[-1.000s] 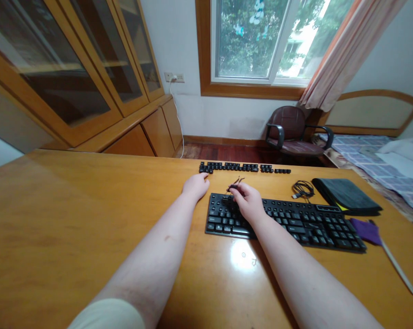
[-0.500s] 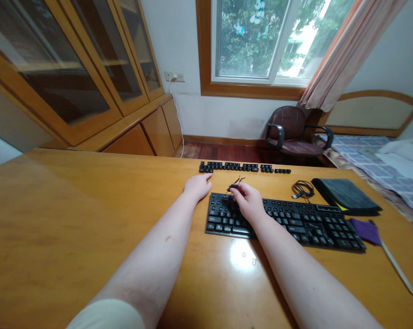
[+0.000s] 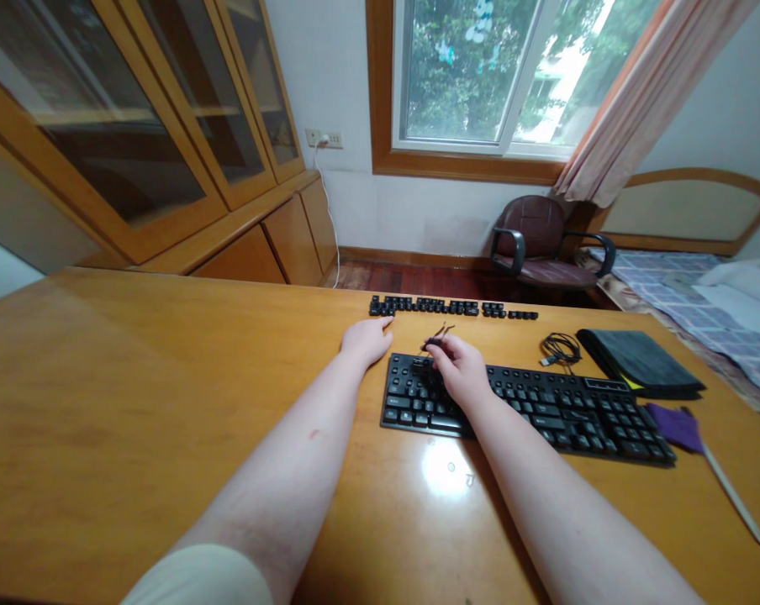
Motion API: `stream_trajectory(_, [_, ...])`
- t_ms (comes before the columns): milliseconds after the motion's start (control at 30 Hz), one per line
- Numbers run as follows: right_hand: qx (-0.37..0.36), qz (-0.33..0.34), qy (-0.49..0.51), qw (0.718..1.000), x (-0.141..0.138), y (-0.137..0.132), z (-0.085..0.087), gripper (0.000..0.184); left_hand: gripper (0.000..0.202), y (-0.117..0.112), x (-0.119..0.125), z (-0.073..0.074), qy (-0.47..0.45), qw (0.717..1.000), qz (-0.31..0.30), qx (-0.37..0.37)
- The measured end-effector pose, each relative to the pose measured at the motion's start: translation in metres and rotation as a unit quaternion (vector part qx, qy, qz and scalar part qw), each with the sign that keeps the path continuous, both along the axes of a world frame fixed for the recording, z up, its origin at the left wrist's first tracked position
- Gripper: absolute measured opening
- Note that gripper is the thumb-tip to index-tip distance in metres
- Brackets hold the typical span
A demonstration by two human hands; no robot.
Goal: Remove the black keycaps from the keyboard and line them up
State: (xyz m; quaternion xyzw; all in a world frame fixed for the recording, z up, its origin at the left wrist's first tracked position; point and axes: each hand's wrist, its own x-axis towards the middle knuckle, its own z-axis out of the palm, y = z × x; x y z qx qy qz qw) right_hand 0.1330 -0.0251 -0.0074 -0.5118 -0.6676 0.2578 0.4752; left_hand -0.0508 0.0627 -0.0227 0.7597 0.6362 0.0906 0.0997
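A black keyboard lies on the wooden desk. My right hand rests over its upper left part, fingers pinched on a small wire key puller whose thin prongs stick up behind the fingers. My left hand lies on the desk just left of the keyboard's far corner, fingers curled down and reaching toward a row of loose black keycaps lined up along the desk's far edge. What the left fingers hold, if anything, is hidden.
A coiled black cable and a dark folded pouch lie right of the keyboard's far side. A purple cloth and a pale stick sit near the right end. Beyond the desk stand a chair, cabinets and a bed.
My left hand has slid a little forward and right, toward the left end of the keycap row. My right hand stays on the keyboard with the puller.
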Motion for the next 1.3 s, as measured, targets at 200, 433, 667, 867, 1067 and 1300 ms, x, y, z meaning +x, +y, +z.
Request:
stream_trajectory(200, [-0.002, -0.003, -0.002, 1.0, 0.0, 0.0, 0.0, 0.022, 0.044, 0.001, 0.0, 0.0, -0.01, 1.0, 0.002, -0.003])
stream_trajectory(433, [-0.004, -0.001, -0.001, 1.0, 0.001, 0.0, -0.001, 0.024, 0.043, 0.0, 0.0, 0.0, -0.05, 0.999, 0.007, -0.001])
stream_trajectory(667, [0.003, -0.02, 0.032, 0.999, 0.002, 0.002, -0.006, 0.025, 0.029, -0.001, -0.001, 0.002, -0.134, 0.991, -0.013, 0.017])
stream_trajectory(867, [0.001, -0.03, 0.033, 0.999, 0.002, 0.001, -0.006, 0.024, 0.023, -0.006, 0.007, 0.005, -0.217, 0.969, -0.12, 0.009])
stream_trajectory(1067, [0.02, -0.025, -0.032, 0.999, 0.005, -0.003, 0.007, 0.02, 0.02, -0.014, 0.014, 0.013, -0.358, 0.891, -0.266, -0.088])
stream_trajectory(1300, [-0.044, 0.024, -0.126, 0.991, 0.021, 0.0, 0.033, 0.018, 0.018, -0.04, 0.026, 0.041, -0.193, 0.901, -0.387, -0.032])
